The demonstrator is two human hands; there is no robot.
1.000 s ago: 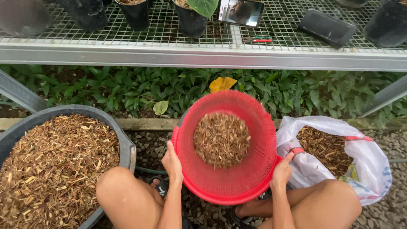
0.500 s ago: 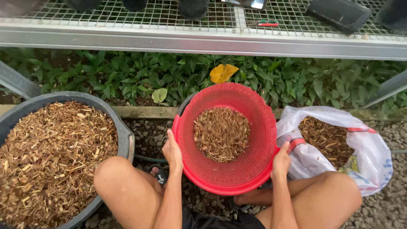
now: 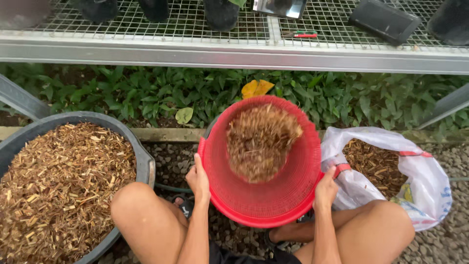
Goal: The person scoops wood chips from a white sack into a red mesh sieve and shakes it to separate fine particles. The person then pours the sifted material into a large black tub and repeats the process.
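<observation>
Both hands, left hand point(image 3: 198, 178) and right hand point(image 3: 326, 188), are clamping the rim of the red sieve basket point(image 3: 264, 195), wood chips point(image 3: 259, 142) blurring inside. Grey tub point(image 3: 144, 161) sitting left, white bag point(image 3: 425, 195) touching right, mesh bench point(image 3: 234, 49) far.

Single head view, steep downward look, close over red sieve point(image 3: 264, 166); wire bench point(image 3: 195, 29) beyond.

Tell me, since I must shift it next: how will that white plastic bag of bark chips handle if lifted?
The white plastic bag looks thin and crumpled, so probably floppy. Its mouth gapes, so chips may spill if tipped.
</observation>
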